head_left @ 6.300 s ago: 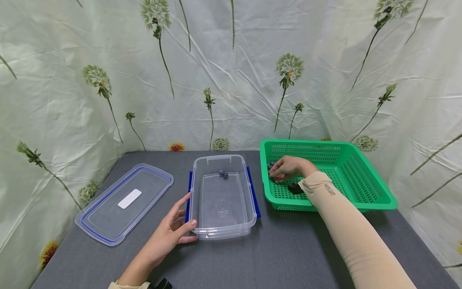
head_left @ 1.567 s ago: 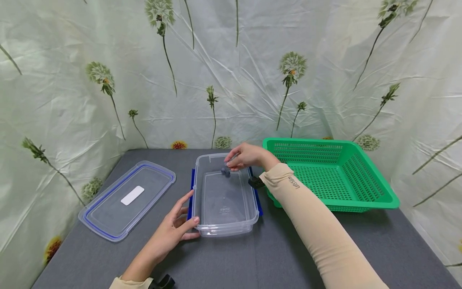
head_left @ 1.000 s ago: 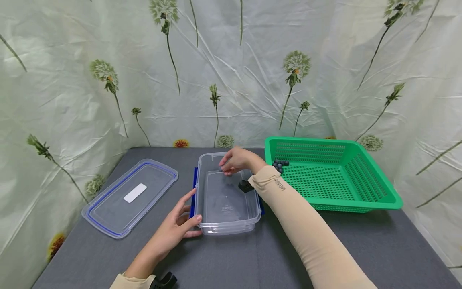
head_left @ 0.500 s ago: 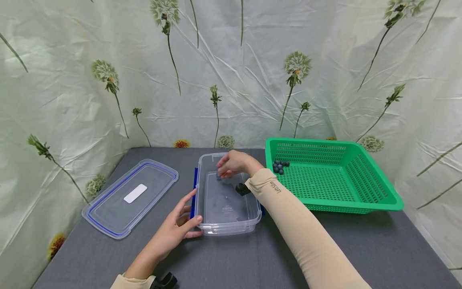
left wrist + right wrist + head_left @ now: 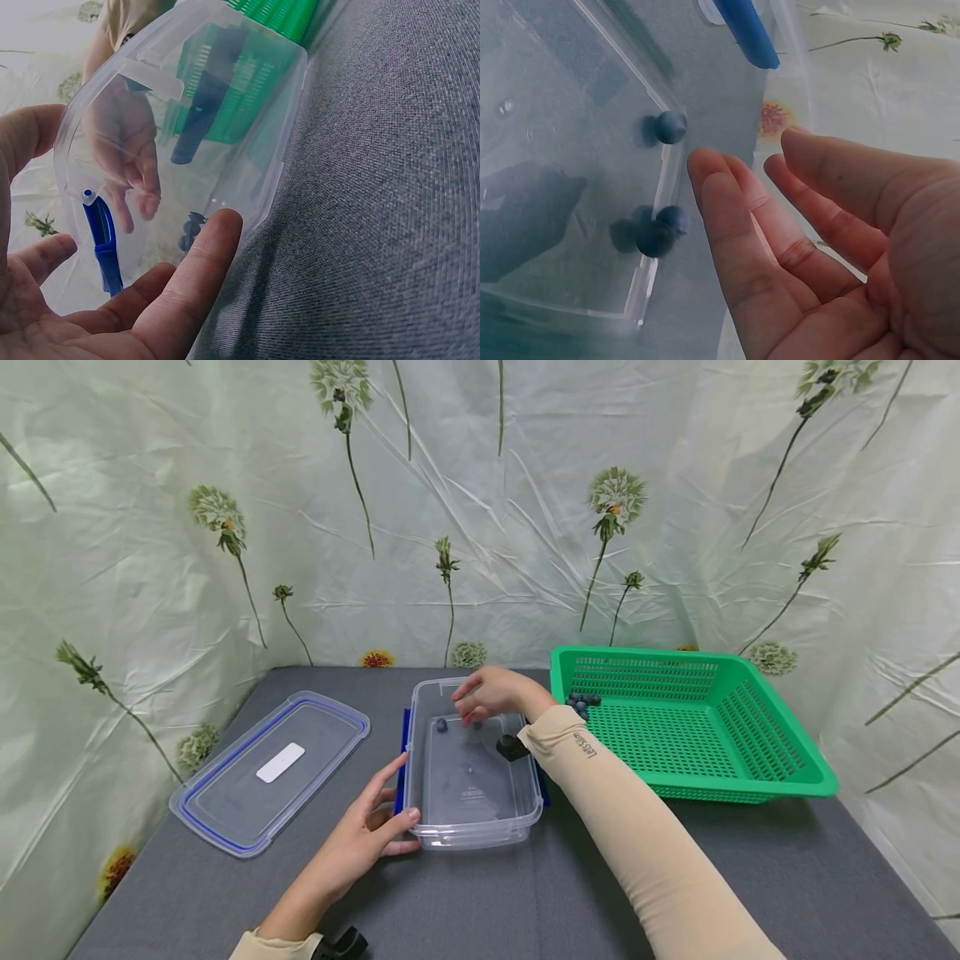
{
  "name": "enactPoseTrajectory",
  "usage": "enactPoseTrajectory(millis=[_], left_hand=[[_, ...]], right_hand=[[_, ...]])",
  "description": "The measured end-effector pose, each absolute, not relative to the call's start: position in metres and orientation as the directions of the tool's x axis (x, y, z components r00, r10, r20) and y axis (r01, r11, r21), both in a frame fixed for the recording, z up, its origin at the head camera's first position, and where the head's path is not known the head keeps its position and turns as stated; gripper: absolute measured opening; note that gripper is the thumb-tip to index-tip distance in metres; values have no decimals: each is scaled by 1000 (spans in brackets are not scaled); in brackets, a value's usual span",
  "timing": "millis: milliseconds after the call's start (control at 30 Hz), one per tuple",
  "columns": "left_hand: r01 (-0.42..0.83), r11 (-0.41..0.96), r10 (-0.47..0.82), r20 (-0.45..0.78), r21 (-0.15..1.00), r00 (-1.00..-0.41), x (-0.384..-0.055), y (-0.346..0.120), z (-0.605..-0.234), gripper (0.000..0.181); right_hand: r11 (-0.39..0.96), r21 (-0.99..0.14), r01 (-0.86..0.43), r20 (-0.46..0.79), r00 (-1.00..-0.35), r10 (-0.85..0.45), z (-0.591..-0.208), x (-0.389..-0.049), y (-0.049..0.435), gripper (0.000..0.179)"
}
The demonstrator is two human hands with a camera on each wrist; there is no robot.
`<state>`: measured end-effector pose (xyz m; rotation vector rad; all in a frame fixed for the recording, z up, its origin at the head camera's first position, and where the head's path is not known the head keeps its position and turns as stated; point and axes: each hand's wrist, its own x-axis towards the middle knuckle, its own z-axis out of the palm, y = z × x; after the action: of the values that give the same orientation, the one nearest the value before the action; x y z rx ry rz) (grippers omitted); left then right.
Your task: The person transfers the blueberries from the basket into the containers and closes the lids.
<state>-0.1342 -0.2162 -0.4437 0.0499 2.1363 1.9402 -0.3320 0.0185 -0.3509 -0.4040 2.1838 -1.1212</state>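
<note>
Blueberries (image 5: pixel 655 238), round, matte and dark blue, lie in two spots: three inside the clear, blue-latched container (image 5: pixel 474 837), a cluster (image 5: pixel 583 700) at the left side of the green basket (image 5: pixel 667 739). The left hand (image 5: pixel 358 837), fingers extended and spread, touches the container's near-left corner; the right hand (image 5: pixel 497 692) hovers over its far end, fingers loosely bent and parted.

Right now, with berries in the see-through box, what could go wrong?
The round berries in the box could roll about if the left hand touching its side tips it.

The black gadget at the wrist of the right hand is over the box, so it might knock against the edge.

More berries sit bunched in the green basket, so grabbing several at once could maybe squash or drop one.
</note>
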Motion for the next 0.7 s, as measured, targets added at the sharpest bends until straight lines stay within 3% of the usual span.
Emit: enactPoseTrajectory(millis=[700], left_hand=[[-138, 100, 209, -157, 985, -965, -134, -216, -444, 79]], right_hand=[[511, -857, 67, -374, -763, -527, -338, -339, 51, 37]])
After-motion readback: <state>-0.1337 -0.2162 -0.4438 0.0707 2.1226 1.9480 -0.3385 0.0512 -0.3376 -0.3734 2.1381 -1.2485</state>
